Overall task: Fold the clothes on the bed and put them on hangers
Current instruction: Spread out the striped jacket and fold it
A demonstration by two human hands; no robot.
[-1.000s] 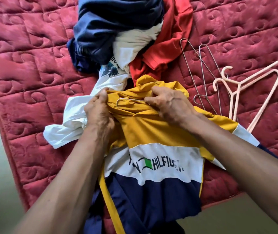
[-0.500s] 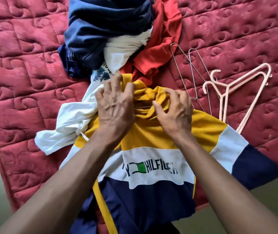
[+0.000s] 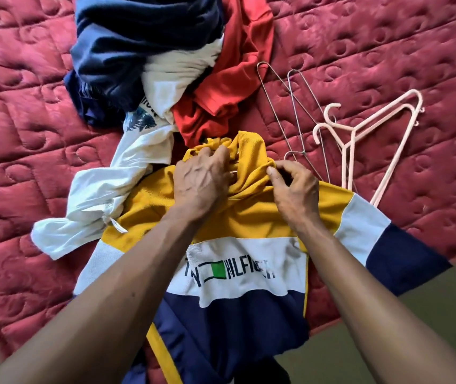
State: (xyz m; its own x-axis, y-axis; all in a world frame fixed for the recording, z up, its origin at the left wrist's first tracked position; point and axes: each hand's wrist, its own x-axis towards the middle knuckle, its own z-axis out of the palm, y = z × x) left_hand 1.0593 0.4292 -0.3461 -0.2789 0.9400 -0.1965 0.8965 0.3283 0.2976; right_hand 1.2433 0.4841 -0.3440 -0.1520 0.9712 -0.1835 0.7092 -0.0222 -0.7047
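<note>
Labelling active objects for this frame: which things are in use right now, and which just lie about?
In use: yellow shirt, gripped by left hand and pinched by right hand.
Lying about, waiting: white shirt, navy garment, red garment, wire hangers, pink hangers, all on the red mattress.

Both arms stretch forward — left hand [image 3: 202,187] grips the shirt [image 3: 249,223], fingers curled; right hand [image 3: 294,189] pinches it.

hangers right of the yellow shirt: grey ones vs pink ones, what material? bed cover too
Grey hangers: thin bare metal wire, probably steel; twisted neck, dull shine.
Pink hangers: moulded plastic by the look; thicker, smooth, matte bars.
Bed cover: red quilted fabric, stitched swirls, soft sheen; satin or velvet, cannot tell.
</note>
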